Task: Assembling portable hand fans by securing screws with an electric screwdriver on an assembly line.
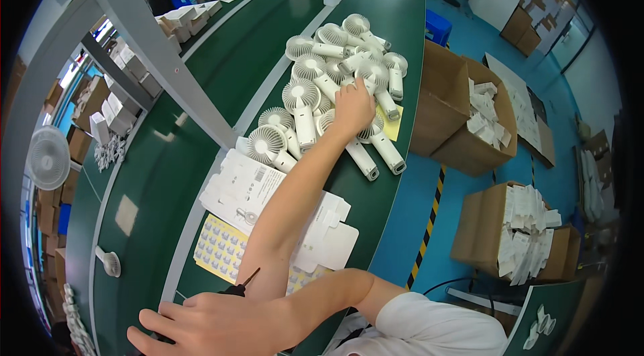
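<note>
A heap of white handheld fans (304,126) covers the far part of the green table, grilles and handles overlapping. My left arm stretches out over the table, and the left hand (354,111) has its fingers closed on one handheld fan (371,73) in the heap; the palm side is hidden. Low in the view, my right hand (218,326) crosses above the left forearm. It holds a dark screwdriver (235,289), whose thin bit points up and to the right. Some of the right fingers stick out to the left, and most of the tool is covered by the hand.
Under my left arm lie flattened white cartons (238,178) and a yellow-backed sticker sheet (220,246). A grey post (161,54) rises left of the heap. Cardboard boxes (436,91) with white pieces stand on the floor at right. One fan (108,262) lies at left.
</note>
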`<state>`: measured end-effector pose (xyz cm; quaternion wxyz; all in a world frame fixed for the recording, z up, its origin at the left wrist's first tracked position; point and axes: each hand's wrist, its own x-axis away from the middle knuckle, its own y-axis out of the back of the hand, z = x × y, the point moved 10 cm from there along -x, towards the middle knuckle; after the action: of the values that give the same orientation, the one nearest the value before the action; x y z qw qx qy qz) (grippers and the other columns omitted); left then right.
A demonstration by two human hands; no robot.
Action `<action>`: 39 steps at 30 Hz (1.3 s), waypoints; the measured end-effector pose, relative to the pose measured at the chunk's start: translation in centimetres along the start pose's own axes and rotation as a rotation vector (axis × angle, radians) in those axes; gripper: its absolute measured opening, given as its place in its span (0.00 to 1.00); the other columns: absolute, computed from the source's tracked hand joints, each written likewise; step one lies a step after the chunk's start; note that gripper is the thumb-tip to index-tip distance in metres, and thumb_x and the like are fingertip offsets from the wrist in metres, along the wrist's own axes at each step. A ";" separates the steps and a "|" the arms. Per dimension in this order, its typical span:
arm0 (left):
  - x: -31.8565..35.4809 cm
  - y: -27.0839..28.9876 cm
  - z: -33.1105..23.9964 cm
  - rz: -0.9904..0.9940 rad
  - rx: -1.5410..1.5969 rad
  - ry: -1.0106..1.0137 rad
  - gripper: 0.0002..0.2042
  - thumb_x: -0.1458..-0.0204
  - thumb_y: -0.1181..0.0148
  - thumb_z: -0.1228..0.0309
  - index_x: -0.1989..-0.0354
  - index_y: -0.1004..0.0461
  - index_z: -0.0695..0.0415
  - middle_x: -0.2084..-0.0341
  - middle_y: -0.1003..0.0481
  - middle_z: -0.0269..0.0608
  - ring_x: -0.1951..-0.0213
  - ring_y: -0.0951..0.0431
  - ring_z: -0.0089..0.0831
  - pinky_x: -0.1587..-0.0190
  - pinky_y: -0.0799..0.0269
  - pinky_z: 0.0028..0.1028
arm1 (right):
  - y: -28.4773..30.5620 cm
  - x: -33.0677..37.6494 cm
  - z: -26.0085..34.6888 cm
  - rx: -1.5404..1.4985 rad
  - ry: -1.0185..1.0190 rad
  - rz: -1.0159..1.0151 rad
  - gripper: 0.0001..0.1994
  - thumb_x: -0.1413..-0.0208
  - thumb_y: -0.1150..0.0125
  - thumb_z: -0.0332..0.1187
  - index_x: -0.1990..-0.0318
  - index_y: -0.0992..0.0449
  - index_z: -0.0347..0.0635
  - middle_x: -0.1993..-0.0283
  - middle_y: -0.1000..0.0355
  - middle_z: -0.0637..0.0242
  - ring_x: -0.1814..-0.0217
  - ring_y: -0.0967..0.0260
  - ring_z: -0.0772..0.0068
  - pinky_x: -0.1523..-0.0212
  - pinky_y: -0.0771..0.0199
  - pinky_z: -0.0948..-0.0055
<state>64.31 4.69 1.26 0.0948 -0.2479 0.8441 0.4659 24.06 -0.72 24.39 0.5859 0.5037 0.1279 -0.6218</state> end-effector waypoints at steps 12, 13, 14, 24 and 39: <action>4.6 7.8 -0.2 -0.245 -0.075 -0.089 0.21 0.53 0.38 0.69 0.51 0.32 0.64 0.58 0.30 0.52 0.52 0.31 0.46 0.49 0.38 0.40 | 2.3 1.3 -1.1 0.193 -0.039 -0.232 0.39 0.72 0.27 0.39 0.44 0.30 0.39 0.60 0.34 0.58 0.70 0.31 0.71 0.75 0.28 0.78; 5.4 10.7 1.1 -0.311 -0.099 -0.102 0.20 0.52 0.38 0.69 0.52 0.32 0.64 0.57 0.30 0.51 0.51 0.32 0.46 0.48 0.38 0.40 | 1.8 0.6 -0.9 0.124 -0.043 -0.179 0.41 0.74 0.27 0.39 0.43 0.30 0.39 0.61 0.34 0.58 0.69 0.31 0.70 0.75 0.28 0.77; 6.5 13.6 2.4 -0.380 -0.127 -0.114 0.19 0.52 0.39 0.70 0.52 0.31 0.64 0.56 0.30 0.51 0.51 0.32 0.46 0.47 0.39 0.40 | 1.4 0.2 -1.0 0.179 -0.072 -0.112 0.41 0.74 0.27 0.39 0.43 0.30 0.39 0.62 0.34 0.59 0.68 0.31 0.70 0.74 0.28 0.76; 29.8 37.5 10.6 -0.749 -0.600 0.014 0.07 0.51 0.39 0.76 0.65 0.29 0.57 0.72 0.28 0.40 0.67 0.28 0.38 0.62 0.33 0.36 | 2.8 1.9 -6.7 0.260 -0.488 -0.435 0.19 0.52 0.28 0.30 0.55 0.30 0.38 0.67 0.30 0.67 0.66 0.35 0.78 0.61 0.31 0.76; 56.8 50.4 35.7 -0.693 -0.684 1.308 0.47 0.59 0.34 0.39 0.40 0.43 0.64 0.48 0.35 0.56 0.46 0.33 0.50 0.47 0.37 0.49 | -7.4 0.6 -4.6 0.301 -0.488 -0.093 0.18 0.48 0.32 0.31 0.52 0.30 0.35 0.66 0.29 0.60 0.65 0.34 0.69 0.58 0.32 0.71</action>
<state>-12.58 38.00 -3.23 -0.3594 -0.7321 0.4152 0.4031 20.02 4.45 18.64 0.4888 0.4143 -0.0877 -0.7627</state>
